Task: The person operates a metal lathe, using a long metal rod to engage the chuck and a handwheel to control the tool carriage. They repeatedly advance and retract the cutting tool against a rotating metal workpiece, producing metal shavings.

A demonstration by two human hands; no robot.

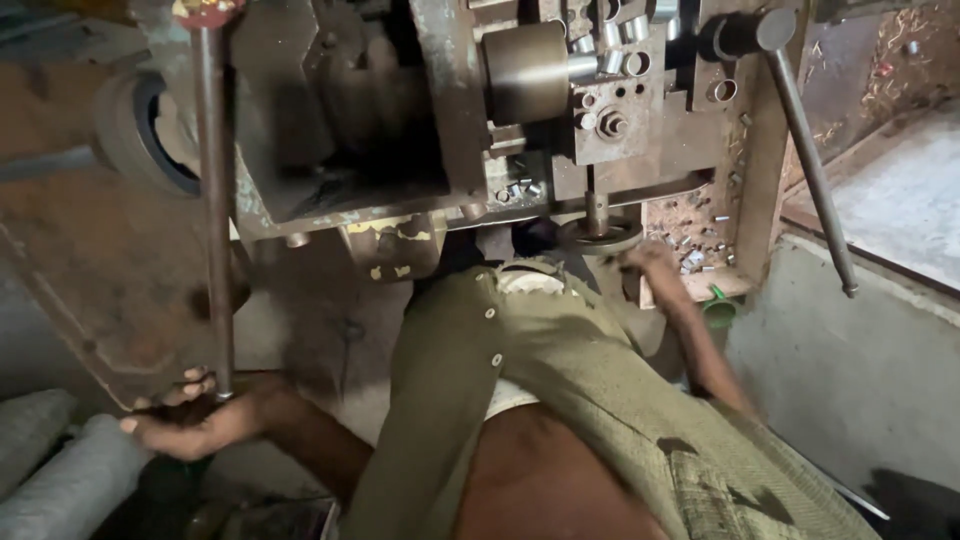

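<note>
My left hand (pixel 185 415) grips the bottom end of the long lever (pixel 212 200), fingers closed round it. My right hand (pixel 648 258) rests at the handwheel (pixel 600 236) under the machine (pixel 400 120); its grip I cannot tell. I judge this a setting step; next calls for a steady lever pull.

A grey concrete wall (pixel 850 370) stands at the right (daylight falling on the ledge (pixel 900 195) above), dim elsewhere.

A long dark metal lever rod (pixel 213 200) stands nearly upright at the frame's left, its red-tipped top at the upper edge.
</note>
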